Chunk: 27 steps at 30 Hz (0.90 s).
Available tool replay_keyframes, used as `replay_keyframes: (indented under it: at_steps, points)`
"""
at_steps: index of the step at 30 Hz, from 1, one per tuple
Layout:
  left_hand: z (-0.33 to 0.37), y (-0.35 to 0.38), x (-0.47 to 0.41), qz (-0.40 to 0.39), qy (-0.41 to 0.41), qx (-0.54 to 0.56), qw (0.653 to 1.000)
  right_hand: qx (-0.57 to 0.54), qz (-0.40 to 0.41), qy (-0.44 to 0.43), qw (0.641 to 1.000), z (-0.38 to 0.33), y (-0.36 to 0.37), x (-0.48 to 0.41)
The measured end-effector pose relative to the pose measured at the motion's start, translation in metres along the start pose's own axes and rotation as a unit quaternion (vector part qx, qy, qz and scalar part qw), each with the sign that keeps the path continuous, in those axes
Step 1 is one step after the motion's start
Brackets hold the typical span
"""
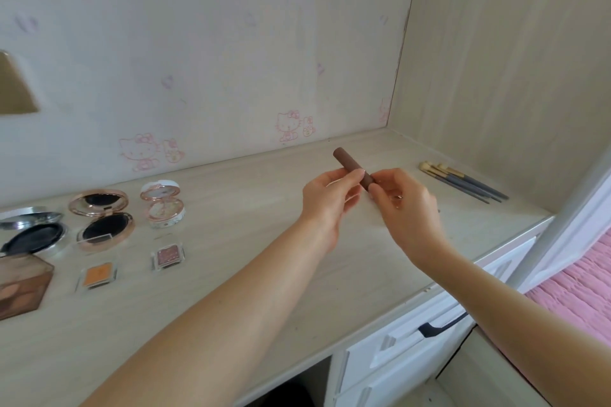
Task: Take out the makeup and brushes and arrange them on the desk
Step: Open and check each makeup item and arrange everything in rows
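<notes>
While I hold it above the table (231, 274), the brown makeup tube (352, 166) sits between both hands, tilted, its capped end pointing up and away toward the wall (198, 43). My left hand (325, 198) pinches the tube near its middle, thumb on top and fingers curled under. My right hand (405, 205) pinches the lower end with its fingertips, the rest of the fingers curled in. The tube is off the surface, roughly over the middle-right part of the table.

To the right, near the side panel, the brushes (463, 180) lie together in a tight bunch on the table, bristles toward the back, handles toward me.

On the left of the table is a group of opened makeup:
- silver compact (31, 231) at the far left edge, lid up
- rose-gold compact (102, 218) just beside it, lid up
- white floral compact (162, 208) next, lid up
- orange eyeshadow pan (98, 276) in front of the rose-gold compact
- pinkish eyeshadow pan (167, 256) in front of the white floral compact
- brown palette (20, 284) at the left edge, partly cut off

The wall has pink cartoon cat prints. White drawers (396, 350) sit under the table's right end, and one has a black handle (441, 327). Pink bedding (578, 287) is at the far right.
</notes>
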State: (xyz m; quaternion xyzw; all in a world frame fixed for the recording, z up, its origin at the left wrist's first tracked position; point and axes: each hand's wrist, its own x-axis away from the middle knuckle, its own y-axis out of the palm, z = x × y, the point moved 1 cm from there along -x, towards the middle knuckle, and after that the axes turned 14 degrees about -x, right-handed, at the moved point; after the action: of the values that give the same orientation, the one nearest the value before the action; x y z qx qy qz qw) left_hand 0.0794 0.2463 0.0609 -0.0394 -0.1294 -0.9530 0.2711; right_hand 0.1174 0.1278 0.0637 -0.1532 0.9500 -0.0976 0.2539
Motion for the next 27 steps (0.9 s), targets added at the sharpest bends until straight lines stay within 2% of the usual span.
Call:
replay_keyframes:
  at_steps: [5, 9, 14, 18, 23, 27]
  points:
    - [0.012, -0.031, 0.026, 0.01, 0.008, 0.015, 1.0, 0.015, -0.046, 0.003, 0.999, -0.018, 0.017, 0.013]
    - [0.019, -0.06, 0.045, 0.024, 0.041, -0.055, 0.997, 0.007, -0.074, 0.047, 0.996, -0.032, 0.029, 0.02]
    - [0.019, -0.089, 0.07, 0.035, 0.075, -0.151, 0.985, -0.072, -0.128, 0.14, 0.979, -0.054, 0.045, 0.024]
    - [0.018, -0.116, 0.087, 0.026, 0.124, -0.284, 0.95, -0.111, -0.19, 0.21, 0.953, -0.071, 0.057, 0.028]
    - [0.02, -0.151, 0.103, 0.015, 0.169, -0.462, 0.871, -0.083, -0.279, 0.187, 0.938, -0.075, 0.071, 0.038]
    - [0.023, -0.176, 0.114, 0.034, 0.157, -0.527, 0.835, -0.072, -0.331, 0.177, 0.924, -0.077, 0.083, 0.048]
